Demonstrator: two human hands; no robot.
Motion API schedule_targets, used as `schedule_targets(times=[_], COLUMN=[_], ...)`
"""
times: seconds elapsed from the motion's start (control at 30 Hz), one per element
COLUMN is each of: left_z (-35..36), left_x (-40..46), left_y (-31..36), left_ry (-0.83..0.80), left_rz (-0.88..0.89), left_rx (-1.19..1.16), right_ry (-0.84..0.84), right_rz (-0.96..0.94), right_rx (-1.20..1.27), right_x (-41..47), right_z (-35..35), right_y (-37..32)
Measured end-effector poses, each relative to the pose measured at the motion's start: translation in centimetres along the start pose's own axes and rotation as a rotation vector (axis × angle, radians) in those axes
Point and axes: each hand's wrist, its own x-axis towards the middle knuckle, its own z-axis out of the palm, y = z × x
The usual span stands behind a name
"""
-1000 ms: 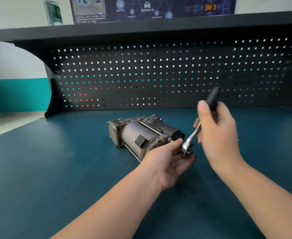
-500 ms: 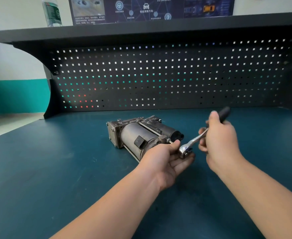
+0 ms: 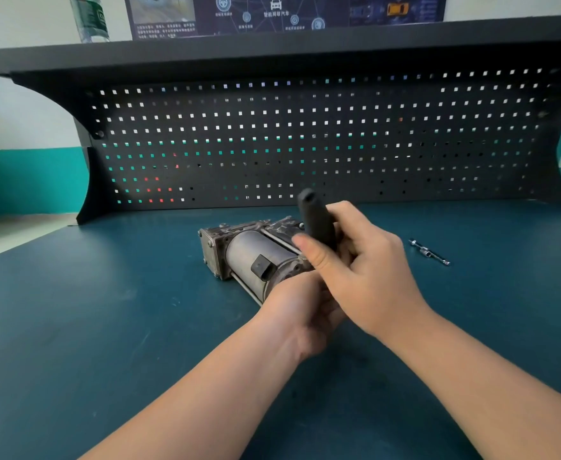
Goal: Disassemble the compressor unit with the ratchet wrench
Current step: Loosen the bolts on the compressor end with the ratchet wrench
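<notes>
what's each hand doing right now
Left hand: at the near end of the compressor unit, fingers hidden; grip cannot be told.
Right hand: closed around the ratchet wrench handle.

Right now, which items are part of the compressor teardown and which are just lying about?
In the job:
compressor unit
ratchet wrench, gripped by right hand
left hand at the compressor's near end

Lying about:
small metal tool on bench
bottle on shelf
</notes>
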Motion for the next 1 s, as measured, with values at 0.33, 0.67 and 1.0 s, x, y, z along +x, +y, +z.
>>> schedule_targets(times=[0.33, 0.67, 1.0], left_z=[0.4, 0.0, 0.2], left_x=[0.3, 0.3, 0.2], left_y=[0.1, -0.4, 0.1], left_ry=[0.133, 0.092, 0.138], left_rz=[-0.055, -0.003, -0.042], left_rx=[-0.036, 0.063, 0.007], right_ry=[0.526, 0.095, 0.44], right_rz=[1.313, 0.111, 0.656], right_rx=[0.806, 0.144, 0.342], right_x=[1.4, 0.5, 1.3], right_z=[-1.4, -0.5, -0.5], right_y=[4.3, 0.7, 2.7])
